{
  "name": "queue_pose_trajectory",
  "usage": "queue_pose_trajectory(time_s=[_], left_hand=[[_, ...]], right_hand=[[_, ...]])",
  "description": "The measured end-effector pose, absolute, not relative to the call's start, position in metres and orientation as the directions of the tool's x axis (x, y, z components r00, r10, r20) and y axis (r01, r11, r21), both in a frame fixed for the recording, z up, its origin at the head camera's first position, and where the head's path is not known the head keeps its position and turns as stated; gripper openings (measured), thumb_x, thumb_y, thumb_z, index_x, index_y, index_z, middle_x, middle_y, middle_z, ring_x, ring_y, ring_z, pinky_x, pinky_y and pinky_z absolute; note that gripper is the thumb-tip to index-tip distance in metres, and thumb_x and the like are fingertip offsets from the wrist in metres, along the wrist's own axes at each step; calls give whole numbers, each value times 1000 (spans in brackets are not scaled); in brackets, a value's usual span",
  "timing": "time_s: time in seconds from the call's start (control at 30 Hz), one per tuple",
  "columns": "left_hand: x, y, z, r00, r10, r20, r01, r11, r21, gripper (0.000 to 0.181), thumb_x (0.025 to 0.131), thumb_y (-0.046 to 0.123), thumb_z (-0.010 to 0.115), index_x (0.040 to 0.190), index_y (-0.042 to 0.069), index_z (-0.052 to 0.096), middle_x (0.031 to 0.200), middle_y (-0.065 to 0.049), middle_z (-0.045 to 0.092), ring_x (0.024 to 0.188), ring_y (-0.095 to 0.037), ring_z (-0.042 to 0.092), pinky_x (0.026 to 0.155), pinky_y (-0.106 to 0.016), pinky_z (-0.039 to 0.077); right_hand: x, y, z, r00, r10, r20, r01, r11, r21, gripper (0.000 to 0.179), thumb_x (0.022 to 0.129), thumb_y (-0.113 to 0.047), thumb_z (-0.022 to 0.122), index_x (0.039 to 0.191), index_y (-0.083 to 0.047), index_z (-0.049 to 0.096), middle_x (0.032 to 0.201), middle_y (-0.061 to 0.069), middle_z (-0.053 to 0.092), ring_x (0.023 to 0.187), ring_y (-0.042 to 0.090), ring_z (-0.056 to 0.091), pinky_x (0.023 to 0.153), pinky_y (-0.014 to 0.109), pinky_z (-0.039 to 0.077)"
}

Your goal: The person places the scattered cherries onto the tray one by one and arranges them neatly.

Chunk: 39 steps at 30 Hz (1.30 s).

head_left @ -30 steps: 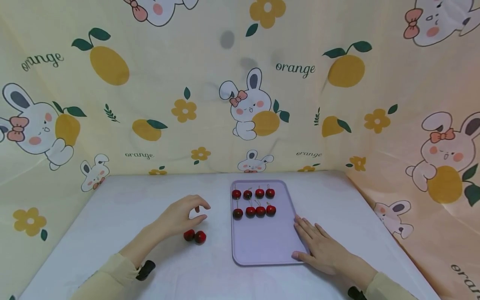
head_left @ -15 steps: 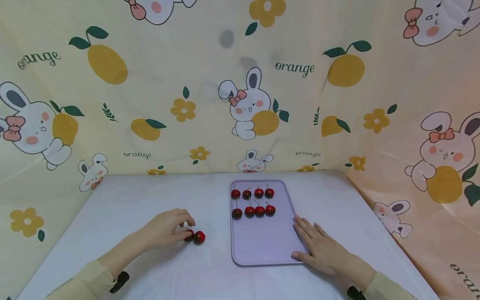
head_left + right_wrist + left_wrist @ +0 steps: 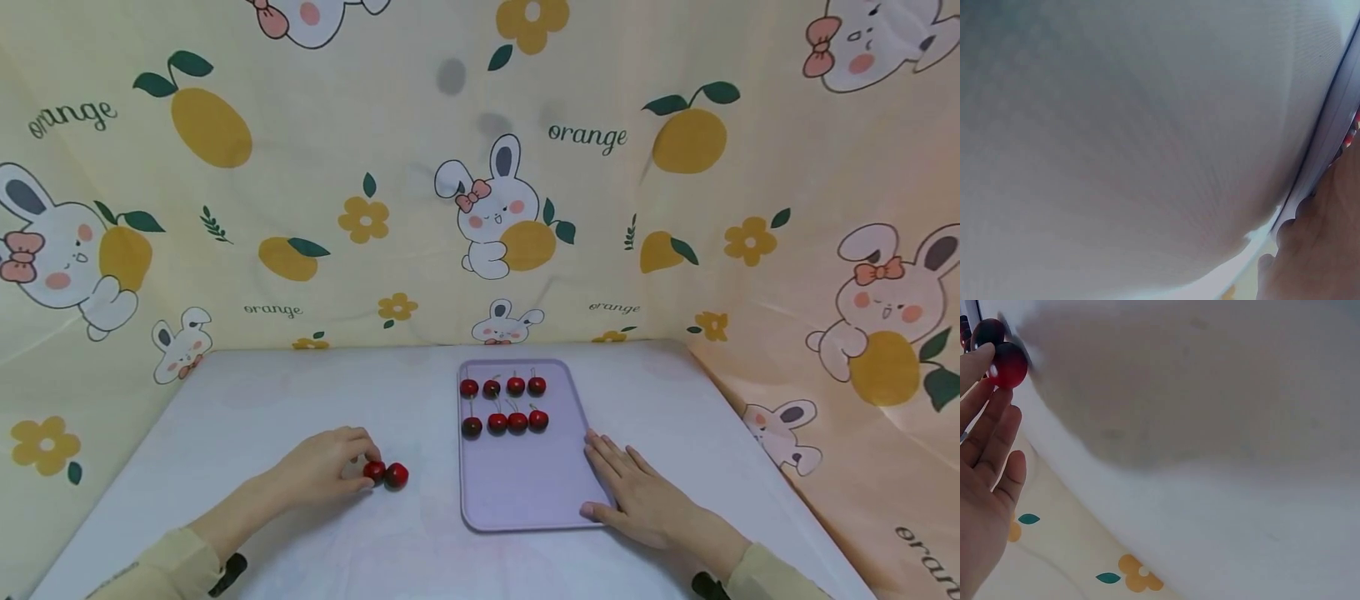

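Observation:
My left hand (image 3: 324,468) is at the left of two dark red cherries on the table, thumb and fingertips pinching the nearer cherry (image 3: 374,473). In the left wrist view this cherry (image 3: 1009,366) sits between the thumb and the fingers. Right beside it lies the other cherry (image 3: 396,477). Flat and with straight fingers, my right hand (image 3: 645,498) rests on the right edge of a lilac tray (image 3: 528,492). Two rows of stemmed cherries stand on the tray's far half, a back row (image 3: 515,384) and a front row (image 3: 517,423).
A white cloth covers the table (image 3: 315,392). Behind and at both sides hangs a cream curtain (image 3: 420,108) printed with rabbits and oranges. The tray's raised rim (image 3: 462,467) faces the two loose cherries.
My left hand has moved left and down from above the two cherries, and its thumb and fingers have closed on the left one. The right hand has stayed on the tray.

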<state>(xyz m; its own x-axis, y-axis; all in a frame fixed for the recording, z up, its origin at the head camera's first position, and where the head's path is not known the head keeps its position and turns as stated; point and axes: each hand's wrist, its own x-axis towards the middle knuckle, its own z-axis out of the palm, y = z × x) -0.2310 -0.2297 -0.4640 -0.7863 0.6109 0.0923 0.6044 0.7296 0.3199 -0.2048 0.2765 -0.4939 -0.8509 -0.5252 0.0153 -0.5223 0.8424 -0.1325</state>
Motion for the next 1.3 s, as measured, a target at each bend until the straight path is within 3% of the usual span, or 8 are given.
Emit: queue_pose_trajectory(time_s=[0.53, 0.87, 1.3], left_hand=[[-230, -229, -475, -784, 613, 100, 613, 738, 282, 27, 87, 26, 85, 110, 20, 73, 107, 10, 67, 97, -10, 65, 86, -38, 59], [-226, -230, -477, -779, 615, 123, 621, 729, 288, 28, 87, 26, 85, 111, 19, 72, 107, 10, 66, 96, -10, 65, 84, -36, 58], [-223, -234, -473, -824, 546, 153, 550, 705, 448, 28, 89, 16, 83, 114, 17, 71, 110, 11, 61, 94, -8, 61, 84, -32, 58]], right_hand=[[-205, 275, -491, -857, -515, -9, -509, 849, -143, 93, 100, -70, 47, 160, 1, 35, 171, 16, 23, 155, 39, 25, 122, 62, 23], [-204, 275, -491, -861, -508, -17, -501, 853, -148, 94, 99, -70, 48, 159, 1, 35, 170, 16, 23, 155, 39, 26, 122, 62, 22], [-205, 276, -492, -859, -513, -9, -507, 852, -129, 94, 100, -71, 47, 159, 1, 35, 170, 16, 23, 155, 39, 26, 122, 61, 23]])
